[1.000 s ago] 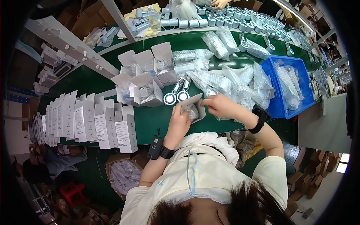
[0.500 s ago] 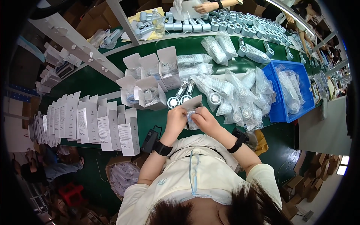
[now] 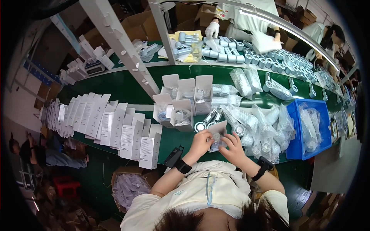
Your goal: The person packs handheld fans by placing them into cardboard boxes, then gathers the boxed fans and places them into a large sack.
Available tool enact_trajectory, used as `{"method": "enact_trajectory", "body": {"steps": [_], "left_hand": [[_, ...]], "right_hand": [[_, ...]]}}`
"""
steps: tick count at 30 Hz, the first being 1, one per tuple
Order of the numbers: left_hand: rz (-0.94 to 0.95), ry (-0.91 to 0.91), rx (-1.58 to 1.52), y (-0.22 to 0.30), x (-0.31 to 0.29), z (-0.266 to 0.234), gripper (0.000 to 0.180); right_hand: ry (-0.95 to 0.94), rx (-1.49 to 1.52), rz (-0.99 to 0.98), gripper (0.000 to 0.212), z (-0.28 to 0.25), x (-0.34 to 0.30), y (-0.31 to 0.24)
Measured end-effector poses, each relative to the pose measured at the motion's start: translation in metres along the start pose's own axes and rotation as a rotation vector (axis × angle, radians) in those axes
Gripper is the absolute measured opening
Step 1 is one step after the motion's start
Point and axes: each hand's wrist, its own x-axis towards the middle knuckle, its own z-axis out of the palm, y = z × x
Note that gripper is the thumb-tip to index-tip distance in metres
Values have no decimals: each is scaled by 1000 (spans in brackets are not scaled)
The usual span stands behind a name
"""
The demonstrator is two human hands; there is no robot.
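Between my hands stands a small white box [image 3: 219, 128] with its lid flap up, close to the table's near edge. A clear-plastic-wrapped part [image 3: 217, 139] shows at its mouth; what it is I cannot make out. My left hand [image 3: 201, 143] is closed on the box's left side, fingers at the flap. My right hand [image 3: 233, 149] has its fingers spread and bent at the right side, their tips by the plastic. Just beyond lie two grey handheld devices with round white wheel-like ends [image 3: 200, 126]. Bubble-wrapped devices [image 3: 266, 133] are heaped to the right.
Open white boxes with wrapped contents [image 3: 181, 115] stand ahead. Rows of upright white boxes [image 3: 148, 148] line the left. A blue bin [image 3: 327, 133] with wrapped devices sits at right. Across the table, a gloved person [image 3: 246, 19] works behind many grey-blue parts. A metal post [image 3: 119, 46] rises at left.
The view has shifted, so the table scene sits lower and further right. My right fingers have spread from a pinch at the box's mouth. The person opposite has come further into view.
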Motion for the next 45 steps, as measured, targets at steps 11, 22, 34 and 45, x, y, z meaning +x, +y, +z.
{"method": "enact_trajectory", "body": {"steps": [11, 22, 34, 45], "left_hand": [[156, 50, -162, -6, -22, 11, 12], [85, 1098, -153, 61, -81, -240, 16], [505, 1648, 684, 63, -5, -443, 10], [299, 283, 799, -107, 205, -356, 28]], "right_hand": [[215, 645, 452, 108, 14, -24, -1], [613, 1034, 900, 125, -126, -37, 36], [382, 819, 405, 93, -167, 245, 157], [37, 1144, 533, 98, 132, 360, 238]]}}
